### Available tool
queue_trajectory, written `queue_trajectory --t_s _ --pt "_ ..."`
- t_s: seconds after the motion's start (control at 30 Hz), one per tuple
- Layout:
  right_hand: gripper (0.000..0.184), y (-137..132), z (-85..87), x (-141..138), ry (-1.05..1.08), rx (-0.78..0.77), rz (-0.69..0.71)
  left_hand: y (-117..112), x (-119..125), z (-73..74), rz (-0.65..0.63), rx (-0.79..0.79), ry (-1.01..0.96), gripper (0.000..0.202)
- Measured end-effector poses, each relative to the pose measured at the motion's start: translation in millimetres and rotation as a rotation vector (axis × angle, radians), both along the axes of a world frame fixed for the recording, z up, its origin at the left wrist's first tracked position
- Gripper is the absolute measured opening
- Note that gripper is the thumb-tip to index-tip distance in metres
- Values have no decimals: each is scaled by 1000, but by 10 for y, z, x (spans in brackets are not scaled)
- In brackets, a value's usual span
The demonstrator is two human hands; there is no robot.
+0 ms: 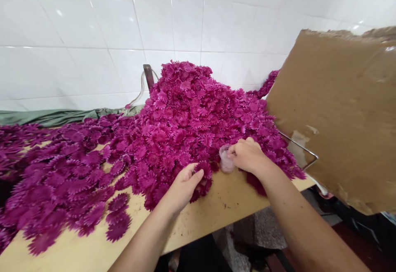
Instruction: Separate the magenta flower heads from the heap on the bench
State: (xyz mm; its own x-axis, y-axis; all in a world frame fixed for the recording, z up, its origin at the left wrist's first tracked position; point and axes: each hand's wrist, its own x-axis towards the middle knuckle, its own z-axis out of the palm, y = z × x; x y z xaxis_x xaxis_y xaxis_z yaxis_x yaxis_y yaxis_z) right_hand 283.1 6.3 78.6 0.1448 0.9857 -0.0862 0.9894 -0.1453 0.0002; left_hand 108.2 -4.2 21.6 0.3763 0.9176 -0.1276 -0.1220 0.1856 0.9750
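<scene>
My left hand (186, 182) is closed on a magenta artificial flower (204, 176), pinched between thumb and fingers near the front of the big flower heap (188, 115). To its right, my right hand (247, 153) has its fingers pinched together at the rim of a small clear plastic cup (227, 160). Whitish, translucent stuff fills part of the cup. Whether those fingertips hold anything is hidden. Behind both hands the heap of flowers rises steeply.
Flat magenta petal pieces (68, 185) spread over the left of the wooden table (225, 206). A large brown cardboard sheet (337, 115) leans at the right, beside a bent metal rod (300, 145). Green cloth (62, 116) lies along the white tiled wall (93, 24).
</scene>
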Motion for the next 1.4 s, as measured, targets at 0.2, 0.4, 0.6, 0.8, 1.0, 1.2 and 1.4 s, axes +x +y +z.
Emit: queue_trajectory --t_s 0.2,0.4,0.6,0.8,1.0,1.2,1.4 --pt "21 124 -70 68 -109 -14 -5 19 11 -63 -1 10 40 39" --pt "10 230 -59 43 -144 -53 34 26 15 -49 49 -25 22 43" --pt "9 61 8 183 -53 107 131 19 62 -39 26 -28 -30 37" --pt "26 -310 99 99 605 273 287 37 278 129 -58 54 -6 18" --pt "24 -420 7 111 1012 258 172 137 459 294 -43 424 245 22" --pt "26 -532 -64 461 1001 418 33 321 662 387 -79 1106 919 17" --pt "20 -593 -150 513 920 426 91 463 982 474 -432 1054 1259 20"
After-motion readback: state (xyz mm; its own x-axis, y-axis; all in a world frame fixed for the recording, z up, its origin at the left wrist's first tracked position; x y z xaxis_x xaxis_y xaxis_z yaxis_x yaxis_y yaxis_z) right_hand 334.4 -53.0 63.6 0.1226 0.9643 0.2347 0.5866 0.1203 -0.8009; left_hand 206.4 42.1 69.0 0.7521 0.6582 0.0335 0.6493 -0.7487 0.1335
